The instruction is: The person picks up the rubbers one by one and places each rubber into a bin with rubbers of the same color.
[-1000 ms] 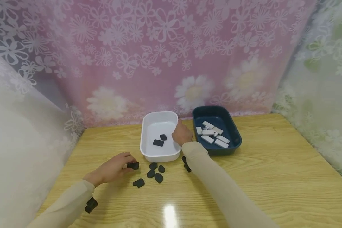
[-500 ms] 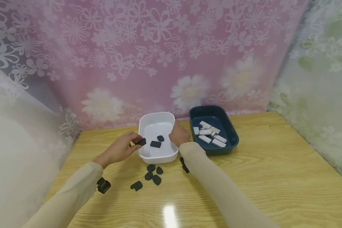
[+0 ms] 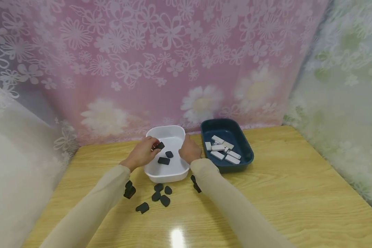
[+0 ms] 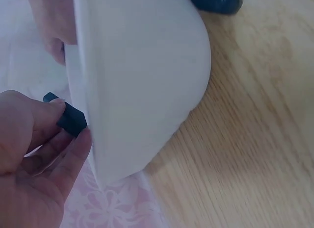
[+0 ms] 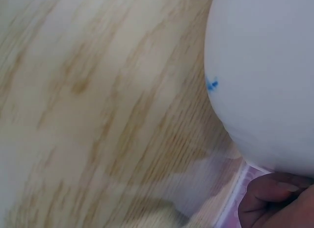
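My left hand (image 3: 143,152) is over the left rim of the white basin (image 3: 166,178) and pinches a small black block (image 3: 159,146) between thumb and fingers. In the left wrist view the black block (image 4: 72,119) is held beside the basin's wall (image 4: 142,86). At the basin's right rim, my right hand (image 3: 190,149) grips the edge with curled fingers; the right wrist view shows that hand (image 5: 277,201) only in part. On the basin's floor lie a black rectangular piece (image 3: 163,161) and a rounded black piece (image 3: 169,154).
Several black pieces (image 3: 156,196) and a notched black piece (image 3: 142,207) lie on the wooden table (image 3: 285,199) in front of the basin. To its right stands a dark blue basin (image 3: 245,163) with several white blocks (image 3: 217,147). A pink flowered curtain (image 3: 161,79) hangs behind.
My left hand has carried the black block up from the table and across the white basin's left rim. The right hand has stayed on the right rim. The head view has shifted slightly.
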Motion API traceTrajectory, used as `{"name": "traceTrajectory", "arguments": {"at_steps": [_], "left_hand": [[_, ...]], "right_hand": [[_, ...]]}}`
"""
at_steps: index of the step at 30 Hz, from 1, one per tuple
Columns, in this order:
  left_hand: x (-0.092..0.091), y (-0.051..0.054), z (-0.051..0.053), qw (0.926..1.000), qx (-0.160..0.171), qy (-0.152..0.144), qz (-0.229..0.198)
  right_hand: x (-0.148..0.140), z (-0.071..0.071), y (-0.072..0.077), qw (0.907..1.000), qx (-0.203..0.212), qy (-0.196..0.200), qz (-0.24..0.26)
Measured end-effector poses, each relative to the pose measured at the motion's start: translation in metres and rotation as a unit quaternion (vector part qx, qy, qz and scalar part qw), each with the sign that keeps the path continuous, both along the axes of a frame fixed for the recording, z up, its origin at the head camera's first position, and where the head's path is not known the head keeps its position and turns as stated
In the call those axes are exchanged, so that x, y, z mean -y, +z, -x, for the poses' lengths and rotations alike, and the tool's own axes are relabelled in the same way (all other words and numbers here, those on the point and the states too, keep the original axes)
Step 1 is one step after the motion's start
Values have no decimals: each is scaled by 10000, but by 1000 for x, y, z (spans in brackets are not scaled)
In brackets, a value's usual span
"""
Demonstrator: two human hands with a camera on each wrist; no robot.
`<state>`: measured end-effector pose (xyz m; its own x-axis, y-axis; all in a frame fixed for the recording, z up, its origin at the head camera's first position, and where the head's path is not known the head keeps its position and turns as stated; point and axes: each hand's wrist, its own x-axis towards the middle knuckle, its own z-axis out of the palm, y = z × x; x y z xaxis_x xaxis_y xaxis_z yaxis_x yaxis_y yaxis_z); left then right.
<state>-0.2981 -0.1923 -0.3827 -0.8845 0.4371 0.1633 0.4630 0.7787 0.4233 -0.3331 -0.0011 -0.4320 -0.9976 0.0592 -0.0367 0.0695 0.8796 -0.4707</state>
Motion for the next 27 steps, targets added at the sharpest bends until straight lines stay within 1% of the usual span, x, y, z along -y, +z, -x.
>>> {"name": "traceTrajectory", "arguments": {"at_steps": [3, 7, 9, 12, 18, 22, 27], "left_hand": [[0, -4, 9, 9999, 1, 143, 87], [-2, -8, 17, 9988, 67, 423, 252], [-3, -10, 19, 9981, 48, 496, 354], [-7, -14, 22, 9978, -57, 467, 477], [-11, -26, 25, 9957, -260, 406, 786], [-13, -33, 25, 9935, -418, 475, 950], [-17, -38, 24, 9900, -498, 611, 1168]], "right_hand": [[1, 0, -1, 10000, -1, -41, 35], [2, -1, -1, 10000, 59, -40, 14], [2, -1, 0, 9999, 94, -43, -24], [2, 0, 1, 9999, 95, -89, -49], [1, 0, 3, 9999, 123, -92, 11], [2, -1, 3, 9999, 89, -93, -37], [2, -1, 2, 9998, 119, -136, -44]]}}
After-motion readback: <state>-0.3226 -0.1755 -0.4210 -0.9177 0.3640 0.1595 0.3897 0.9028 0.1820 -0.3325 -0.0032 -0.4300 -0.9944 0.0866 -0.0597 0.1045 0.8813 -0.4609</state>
